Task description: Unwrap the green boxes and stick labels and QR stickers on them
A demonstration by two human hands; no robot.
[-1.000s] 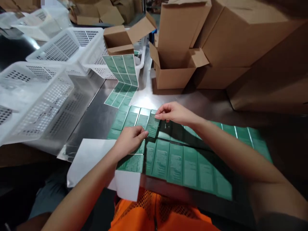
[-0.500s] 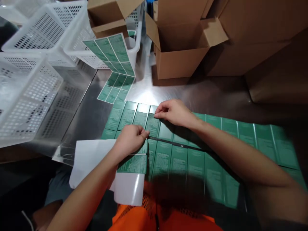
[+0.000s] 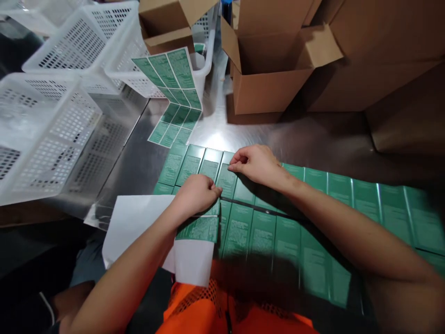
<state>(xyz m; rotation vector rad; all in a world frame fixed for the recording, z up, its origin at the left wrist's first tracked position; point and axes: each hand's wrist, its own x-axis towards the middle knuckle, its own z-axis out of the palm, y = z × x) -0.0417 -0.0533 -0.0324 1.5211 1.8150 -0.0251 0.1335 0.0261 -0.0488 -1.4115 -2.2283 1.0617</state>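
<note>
A long sheet of green labels [image 3: 313, 222] lies across the steel table [image 3: 139, 167] in front of me. My left hand [image 3: 196, 195] pinches the lower end of one green label [image 3: 227, 182] near the sheet's left end. My right hand [image 3: 255, 163] pinches the upper end of that same label. The label lies nearly flat among its neighbours. Under my left forearm, white backing paper [image 3: 139, 222] with the labels gone hangs over the table's near edge.
White perforated plastic baskets [image 3: 45, 125] crowd the left side. A second strip of green labels [image 3: 174, 88] hangs out of a basket onto the table. Open cardboard boxes [image 3: 271, 83] stand at the back, with larger boxes stacked at the right.
The raised label has come down almost flat between my two hands. The hands stayed on it, and the view has tilted downward.
</note>
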